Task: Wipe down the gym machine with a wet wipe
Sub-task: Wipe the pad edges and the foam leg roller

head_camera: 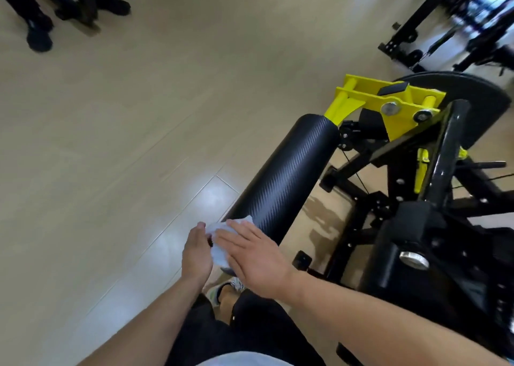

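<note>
One black textured roller pad (286, 171) juts out from the gym machine (411, 198), its near end free and facing the person. A white wet wipe (219, 237) lies over that near end. The right hand (258, 257) presses flat on the wipe with straight fingers spread over the pad's top. The left hand (196, 254) is at the pad's left edge with its fingers curled around the wipe's side, seemingly pinching it, though the fingertips are hidden behind the cloth.

To the left of the pad the pale floor (125, 143) runs wide and bare up to the far corner, where two dark shoes (39, 38) of another person stand beside a black machine base (80, 1). To the right the room is tight: the machine's black frame, a yellow bracket (389, 107) with two bolts, and a black round weight plate (478, 98) crowd just beside the pad. A further black rack (434, 26) stands in the far right corner, blurred.

No writing or brand mark can be read on any part.
</note>
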A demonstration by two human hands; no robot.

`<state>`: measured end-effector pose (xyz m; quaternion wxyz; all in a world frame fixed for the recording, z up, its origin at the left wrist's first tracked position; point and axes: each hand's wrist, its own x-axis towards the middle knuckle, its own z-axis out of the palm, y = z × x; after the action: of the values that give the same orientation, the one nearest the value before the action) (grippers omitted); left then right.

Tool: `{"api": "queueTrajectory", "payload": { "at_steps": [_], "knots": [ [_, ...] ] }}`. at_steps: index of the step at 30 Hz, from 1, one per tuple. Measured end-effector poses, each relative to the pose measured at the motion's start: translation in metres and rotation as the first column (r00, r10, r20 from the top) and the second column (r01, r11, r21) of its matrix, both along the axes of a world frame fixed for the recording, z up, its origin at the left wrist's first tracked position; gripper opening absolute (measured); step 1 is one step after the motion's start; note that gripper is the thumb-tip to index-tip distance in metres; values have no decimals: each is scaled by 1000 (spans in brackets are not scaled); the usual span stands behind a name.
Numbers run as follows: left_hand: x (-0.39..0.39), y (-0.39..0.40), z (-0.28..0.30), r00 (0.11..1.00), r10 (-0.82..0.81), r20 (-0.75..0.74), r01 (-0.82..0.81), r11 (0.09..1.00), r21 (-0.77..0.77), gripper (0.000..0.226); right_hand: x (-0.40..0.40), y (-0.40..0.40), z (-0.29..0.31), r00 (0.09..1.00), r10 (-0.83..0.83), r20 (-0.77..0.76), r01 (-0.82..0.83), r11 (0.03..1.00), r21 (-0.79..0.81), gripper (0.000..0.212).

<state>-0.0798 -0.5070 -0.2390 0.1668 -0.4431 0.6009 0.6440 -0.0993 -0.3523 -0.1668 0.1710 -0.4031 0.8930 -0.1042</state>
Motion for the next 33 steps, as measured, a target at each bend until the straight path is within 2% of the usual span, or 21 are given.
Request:
{"api": "queueTrajectory", "payload": {
  "at_steps": [2,4,5,6,8,10,12,15,17,19,21,22,23,26,28,30,31,32,33],
  "knots": [
    [12,-1,6,988,-131,-87,108,968,-226,42,17,13,2,999,-36,18,37,997,-65,47],
    [24,4,19,936,-235,-264,95,887,-452,40,26,21,3,998,-66,10,67,993,-96,47],
    [30,8,25,888,-307,-343,105,860,-499,42,27,24,1,997,-81,-2,80,991,-110,47],
    [34,12,30,837,-383,-391,148,845,-513,45,26,27,-1,995,-103,-16,100,987,-122,47],
    [40,22,33,776,-505,-377,269,807,-526,56,17,34,-7,982,-188,-30,183,975,-123,49],
    [37,26,33,792,-515,-328,295,793,-533,68,-2,44,-10,964,-262,-34,258,962,-93,50],
    [32,24,34,827,-477,-299,273,805,-527,71,-26,53,-10,965,-254,-71,252,967,-31,50],
    [22,17,32,860,-427,-280,246,827,-506,55,-69,62,-8,968,-236,-89,240,970,39,52],
    [15,16,32,894,-355,-274,205,867,-455,34,-99,70,-7,935,-321,-147,336,938,85,57],
    [5,14,32,926,-301,-226,187,888,-419,21,-126,78,-3,850,-472,-236,515,839,176,57],
    [-4,9,30,951,-248,-183,173,921,-348,23,-138,81,2,772,-592,-229,632,753,185,57],
    [-7,5,29,961,-222,-166,166,940,-298,26,-136,77,5,782,-599,-173,623,765,165,57],
    [-10,2,28,969,-201,-146,161,955,-248,28,-127,70,6,829,-543,-132,558,818,138,58],
    [-15,-3,21,981,-123,-149,99,982,-159,17,-69,43,6,988,-122,-91,128,990,65,59],
    [-16,2,24,977,-95,-193,62,983,-174,16,-32,34,3,980,198,-26,-197,980,33,52],
    [-11,13,29,968,-76,-239,27,979,-202,22,-33,42,0,924,382,-1,-382,924,16,50],
    [-7,19,31,966,-67,-250,17,980,-198,25,-50,50,-3,921,388,-26,-388,922,13,50],
    [-2,25,33,966,-53,-254,7,984,-181,27,-71,56,-1,951,305,-41,-304,952,21,50],
    [3,29,32,965,-53,-258,8,985,-171,28,-97,63,0,988,134,-71,-134,991,13,51]
  ]
}}
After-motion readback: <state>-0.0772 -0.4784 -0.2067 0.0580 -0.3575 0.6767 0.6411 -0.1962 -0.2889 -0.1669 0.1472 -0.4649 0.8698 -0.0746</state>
